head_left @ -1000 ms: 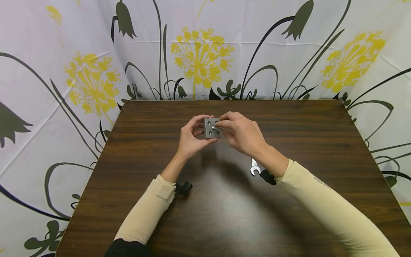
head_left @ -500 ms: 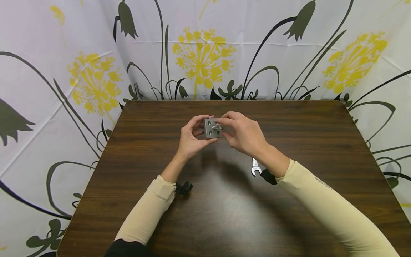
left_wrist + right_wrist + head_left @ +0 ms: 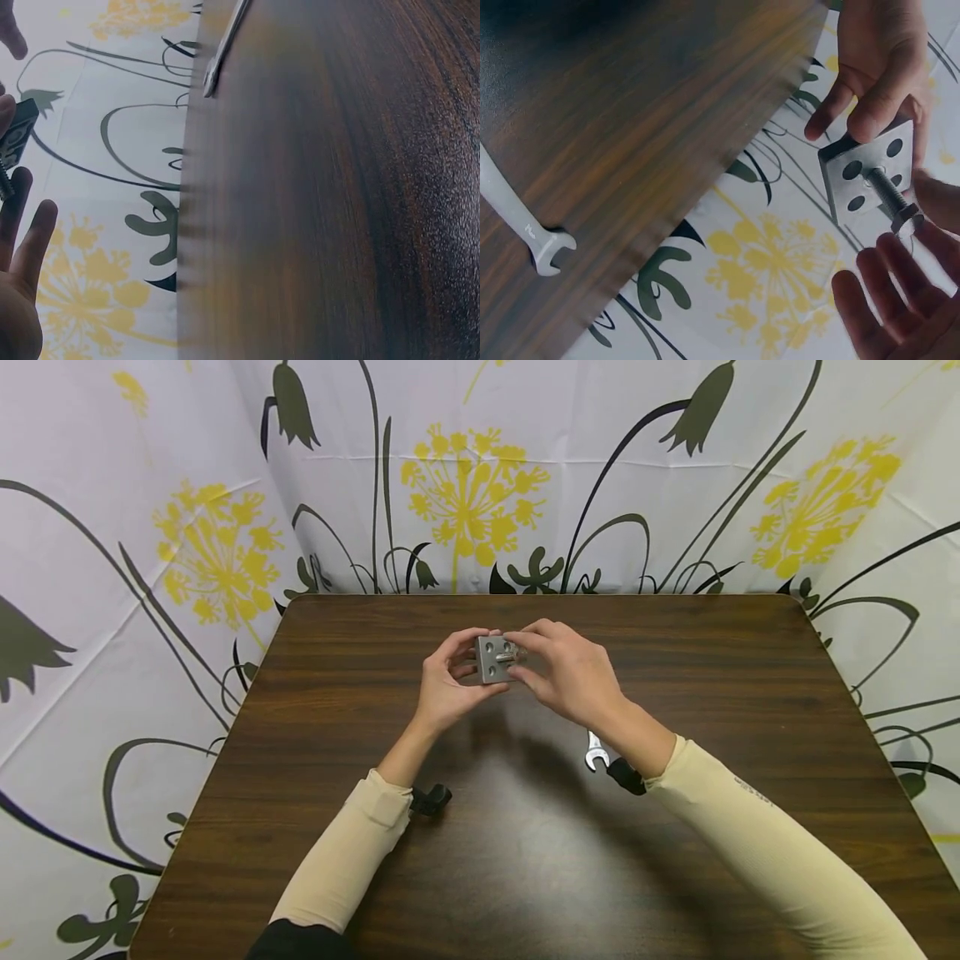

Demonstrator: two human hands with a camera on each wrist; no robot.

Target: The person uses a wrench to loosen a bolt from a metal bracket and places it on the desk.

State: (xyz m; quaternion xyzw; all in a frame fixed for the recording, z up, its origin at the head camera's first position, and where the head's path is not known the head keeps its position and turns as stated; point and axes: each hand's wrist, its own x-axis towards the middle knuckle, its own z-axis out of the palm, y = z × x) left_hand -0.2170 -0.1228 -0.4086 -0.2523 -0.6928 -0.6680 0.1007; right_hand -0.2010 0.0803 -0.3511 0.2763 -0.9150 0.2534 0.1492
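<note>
A holed metal plate is clamped in the left hand above the table. Its bolt is bracketed by the right hand (whether pinched cannot be told). At four o'clock, a wrench is seen.

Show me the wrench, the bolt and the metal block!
Wrench [image 3: 511, 207]: right wrist view, on its handle.
Bolt [image 3: 888, 192]: right wrist view, on its threaded shaft.
Metal block [image 3: 874, 157]: right wrist view, on its holed face.
</note>
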